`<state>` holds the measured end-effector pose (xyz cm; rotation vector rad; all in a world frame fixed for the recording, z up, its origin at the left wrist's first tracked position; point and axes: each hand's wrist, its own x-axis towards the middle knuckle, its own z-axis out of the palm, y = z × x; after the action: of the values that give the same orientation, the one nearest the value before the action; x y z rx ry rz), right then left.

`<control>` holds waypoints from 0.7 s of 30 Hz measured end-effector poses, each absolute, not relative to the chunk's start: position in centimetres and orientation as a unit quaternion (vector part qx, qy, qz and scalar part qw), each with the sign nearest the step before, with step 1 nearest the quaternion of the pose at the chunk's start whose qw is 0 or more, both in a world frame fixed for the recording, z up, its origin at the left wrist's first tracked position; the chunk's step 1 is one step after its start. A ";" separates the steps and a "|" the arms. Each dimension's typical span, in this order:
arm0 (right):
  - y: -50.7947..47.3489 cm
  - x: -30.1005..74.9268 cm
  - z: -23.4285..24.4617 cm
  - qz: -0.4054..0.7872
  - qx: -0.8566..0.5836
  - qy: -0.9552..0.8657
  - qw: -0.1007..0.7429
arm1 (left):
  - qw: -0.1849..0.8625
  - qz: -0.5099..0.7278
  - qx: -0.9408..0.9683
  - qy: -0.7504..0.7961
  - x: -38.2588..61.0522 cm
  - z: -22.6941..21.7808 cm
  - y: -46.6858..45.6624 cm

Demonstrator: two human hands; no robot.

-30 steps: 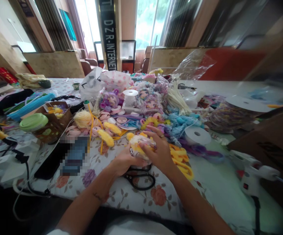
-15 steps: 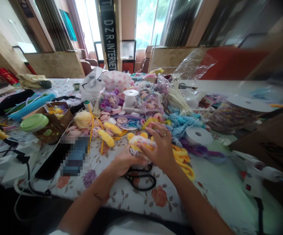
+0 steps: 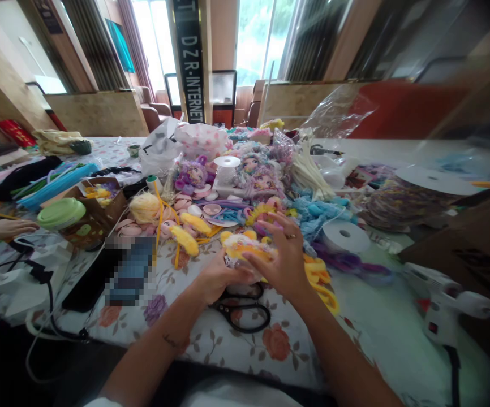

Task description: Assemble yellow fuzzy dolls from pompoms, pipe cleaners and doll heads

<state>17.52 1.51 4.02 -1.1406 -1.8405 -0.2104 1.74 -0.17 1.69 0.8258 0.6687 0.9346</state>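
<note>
Low over the table, my left hand (image 3: 222,277) is closed around a small fuzzy yellow doll piece (image 3: 245,244) with ear-like bumps and a white lacy, pastel trim. My right hand (image 3: 283,254) bends around its right side, thumb pressed on the front and upper fingers raised and apart; its palm side is partly hidden. Black-handled scissors (image 3: 245,316) lie just beneath both hands, their blades covered. Yellow plush strips (image 3: 319,277) rest beside my right wrist. Left of the held piece are fuzzy yellow pieces (image 3: 184,240) and a pale yellow pompom (image 3: 144,208).
Doll heads with pastel hair (image 3: 264,181), ribbons and a white spool (image 3: 344,236) crowd the middle. At left are a phone (image 3: 131,271), a green-lidded cup (image 3: 62,220) and power strips with cords (image 3: 26,291). A white glue gun (image 3: 440,299) lies right. Another person's hand (image 3: 5,229) reaches in.
My right fingers have lifted and opened slightly, and more of the yellow piece shows. Another person's hand has come in at the left, where a yellow-and-black tool was visible.
</note>
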 end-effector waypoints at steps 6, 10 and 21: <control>1.9 17.6 3.7 -0.066 -0.486 -0.705 0.513 | 0.769 0.433 0.356 0.306 1.5 1.9 0.0; 1.5 18.7 3.7 -0.035 -0.506 -0.649 0.568 | 0.764 0.466 0.338 0.290 -0.5 2.8 1.3; -3.5 21.9 -2.0 0.111 -0.615 -0.617 0.478 | 0.732 0.592 0.239 0.238 -5.2 3.2 4.5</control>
<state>21.88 -3.49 -2.02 -1.5003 -1.5073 0.2699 -5.15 4.45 3.15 0.5269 0.5239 1.3032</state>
